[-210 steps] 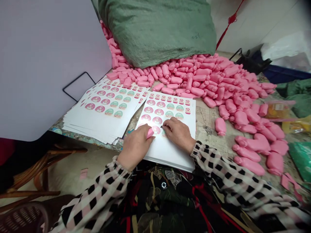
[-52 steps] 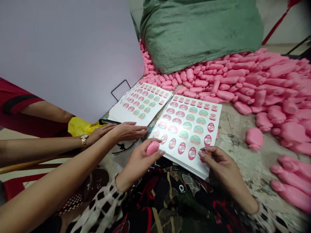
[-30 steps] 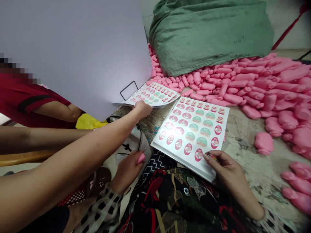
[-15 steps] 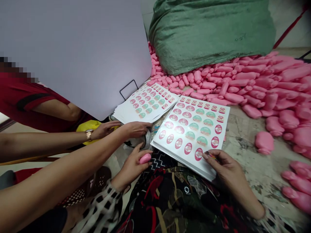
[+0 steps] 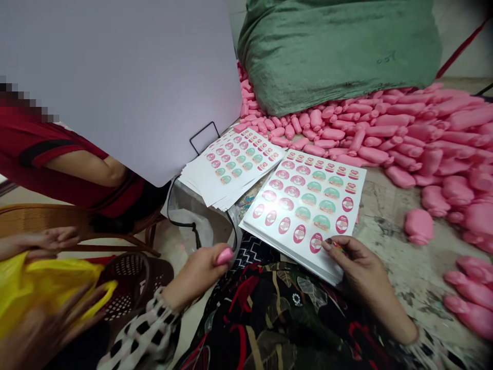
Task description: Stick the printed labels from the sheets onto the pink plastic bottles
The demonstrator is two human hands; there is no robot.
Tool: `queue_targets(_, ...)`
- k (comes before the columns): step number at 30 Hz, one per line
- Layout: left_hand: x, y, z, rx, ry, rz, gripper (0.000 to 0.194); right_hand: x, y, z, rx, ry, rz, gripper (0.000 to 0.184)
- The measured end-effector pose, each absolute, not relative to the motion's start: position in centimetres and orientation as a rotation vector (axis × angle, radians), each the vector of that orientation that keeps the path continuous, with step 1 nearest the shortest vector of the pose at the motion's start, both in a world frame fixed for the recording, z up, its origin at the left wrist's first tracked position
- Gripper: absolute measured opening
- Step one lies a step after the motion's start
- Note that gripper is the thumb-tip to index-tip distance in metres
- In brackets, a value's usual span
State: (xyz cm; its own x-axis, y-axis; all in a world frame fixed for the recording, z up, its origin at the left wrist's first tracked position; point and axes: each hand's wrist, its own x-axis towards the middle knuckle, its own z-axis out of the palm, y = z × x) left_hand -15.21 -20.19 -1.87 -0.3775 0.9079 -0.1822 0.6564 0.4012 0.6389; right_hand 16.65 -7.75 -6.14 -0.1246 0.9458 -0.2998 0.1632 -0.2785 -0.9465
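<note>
A pink bottle (image 5: 224, 256) is gripped in the closed left hand (image 5: 197, 275), left of the surface (image 5: 389, 257) — only its end shows. Next lie fanned sheets (image 5: 231, 167), then a neat sticker stack (image 5: 303, 200); the right hand (image 5: 356, 262), fingers curled, is at its near right corner — whether pinching anything, I cannot tell.

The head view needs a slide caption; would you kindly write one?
Left hand holding a pink piece, right hand at the printed sheets, pink bottles heaped beyond.
</note>
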Motion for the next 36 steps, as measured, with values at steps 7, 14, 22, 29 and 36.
queue_targets(7, -16.5, -20.6, -3.1, 1.485, 2.033, 0.232, 0.047, 16.7, -7.8, -5.4, -1.463, -1.357, 1.448, 0.040)
queue_targets(14, -21.7, -21.2, -5.3, 1.588, 1.943, -0.057, 0.037, 16.8, -7.7, -5.8, -1.475, -1.357, 1.457, 0.037)
queue_targets(22, -17.6, -22.4, -1.8, 1.786, 1.830, -0.103, 0.004, 16.8, -7.8, -5.4, -1.436, -1.389, 1.457, 0.034)
queue_targets(29, -14.4, -22.4, -0.4, 1.826, 1.924, -0.194, 0.007, 16.6, -7.7, -5.0, -1.430, -1.363, 1.478, 0.037)
queue_targets(36, -12.7, -20.0, -2.7, 1.288, 2.187, 0.403, 0.015, 16.6, -7.8, -4.9, -1.414, -1.391, 1.450, 0.035)
